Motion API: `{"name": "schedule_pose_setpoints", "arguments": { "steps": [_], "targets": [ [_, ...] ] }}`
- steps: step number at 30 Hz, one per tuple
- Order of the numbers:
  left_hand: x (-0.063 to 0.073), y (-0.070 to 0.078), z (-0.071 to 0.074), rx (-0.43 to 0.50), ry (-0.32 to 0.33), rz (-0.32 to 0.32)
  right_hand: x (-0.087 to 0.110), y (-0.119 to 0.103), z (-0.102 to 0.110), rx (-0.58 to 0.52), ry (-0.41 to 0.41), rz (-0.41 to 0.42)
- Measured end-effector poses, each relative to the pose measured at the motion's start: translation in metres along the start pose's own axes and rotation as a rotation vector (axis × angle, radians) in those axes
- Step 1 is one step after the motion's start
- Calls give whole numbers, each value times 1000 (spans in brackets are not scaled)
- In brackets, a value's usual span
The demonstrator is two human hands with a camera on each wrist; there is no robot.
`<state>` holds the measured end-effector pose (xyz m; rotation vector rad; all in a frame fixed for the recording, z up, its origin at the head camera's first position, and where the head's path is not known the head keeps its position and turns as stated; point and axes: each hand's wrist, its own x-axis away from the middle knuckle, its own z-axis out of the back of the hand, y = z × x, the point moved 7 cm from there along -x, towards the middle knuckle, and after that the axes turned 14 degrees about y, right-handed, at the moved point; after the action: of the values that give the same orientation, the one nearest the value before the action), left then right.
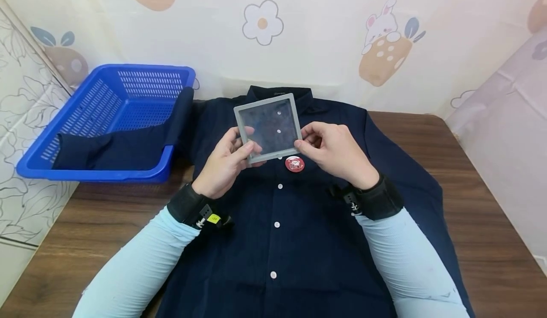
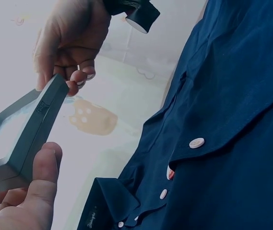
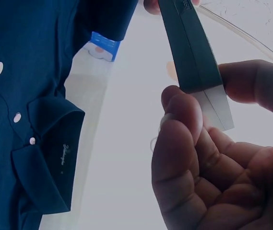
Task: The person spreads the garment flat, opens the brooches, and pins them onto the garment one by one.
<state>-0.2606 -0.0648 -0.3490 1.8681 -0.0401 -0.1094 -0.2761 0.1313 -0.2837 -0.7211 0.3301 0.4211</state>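
Observation:
Both hands hold a square grey-rimmed display frame [image 1: 296,118] with a see-through middle, tilted above the dark navy shirt [image 1: 239,242]. My left hand [image 1: 224,163] grips its left side and lower left corner, and fingers show through the clear pane. With curled fingers and thumb, my right hand [image 1: 335,149] pinches the lower right corner, and the right wrist view shows the frame's edge [image 3: 189,48] between thumb and fingers. Just below the frame, a round red badge [image 1: 295,164] with a white figure sits on the shirt front. Shirt buttons show through the pane.
A blue plastic basket [image 1: 30,168] stands on the left of the wooden table [image 1: 483,223], with one dark sleeve [image 1: 115,149] draped into it. The shirt lies buttoned, front up, its collar [image 1: 305,97] by the patterned backdrop [image 1: 316,28]. White buttons [image 1: 277,224] run down its middle.

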Motion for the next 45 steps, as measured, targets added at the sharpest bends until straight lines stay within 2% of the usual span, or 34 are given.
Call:
{"name": "schedule_pose_setpoints", "arguments": {
  "steps": [7, 16, 20, 25, 31, 34, 38, 41, 45],
  "targets": [
    [2, 3, 2, -46, 16, 15, 0, 2, 3, -6, -9, -3],
    [2, 8, 3, -95, 33, 20, -2, 2, 15, 7, 64, 6],
    [1, 7, 0, -103, 25, 24, -2, 9, 27, 35, 117, -15],
    [4, 8, -1, -169, -8, -22, -5, 28, 46, 72, 131, -71],
    [7, 11, 0, -279, -18, -74, -8, 76, 72, 47, 149, -184],
    [6, 11, -2, -331, -25, -91, -7, 109, 89, 41, 166, -238],
    [7, 11, -6, -379, -33, -104, -2, 155, 117, 85, 183, -307],
    [8, 11, -5, -396, -24, -107, 3, 190, 139, 113, 194, -385],
    [9, 10, -3, -411, -13, -100, 14, 231, 160, 63, 217, -527]
  ]
}}
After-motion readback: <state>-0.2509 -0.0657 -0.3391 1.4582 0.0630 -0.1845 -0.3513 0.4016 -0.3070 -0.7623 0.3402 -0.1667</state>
